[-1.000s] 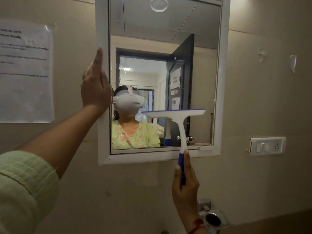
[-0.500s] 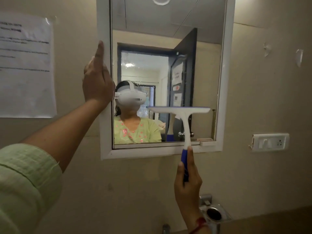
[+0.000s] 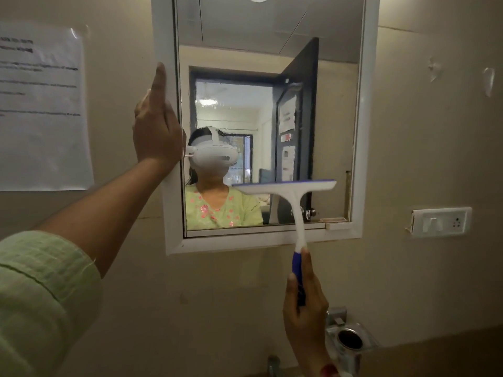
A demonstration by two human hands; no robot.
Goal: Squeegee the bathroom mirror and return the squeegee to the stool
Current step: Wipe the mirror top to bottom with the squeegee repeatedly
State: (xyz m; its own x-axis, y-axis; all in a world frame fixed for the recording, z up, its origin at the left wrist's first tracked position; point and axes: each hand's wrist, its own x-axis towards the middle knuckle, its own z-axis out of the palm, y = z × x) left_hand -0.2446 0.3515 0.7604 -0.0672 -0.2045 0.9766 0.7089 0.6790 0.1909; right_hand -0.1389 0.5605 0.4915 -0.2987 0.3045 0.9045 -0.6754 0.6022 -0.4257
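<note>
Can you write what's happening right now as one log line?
phase: wiping | squeegee: blade level, low on mirror | right hand: grips its handle | left hand: fingers straight, on mirror frame | stool: not in view

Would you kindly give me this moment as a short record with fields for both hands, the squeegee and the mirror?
mirror: upright rectangle, white frame
squeegee: blade level over the lower right of the glass, handle crossing the bottom frame
left hand: fingers straight, resting on the mirror's left frame
right hand: grips the squeegee's blue handle
stool: not in view
</note>
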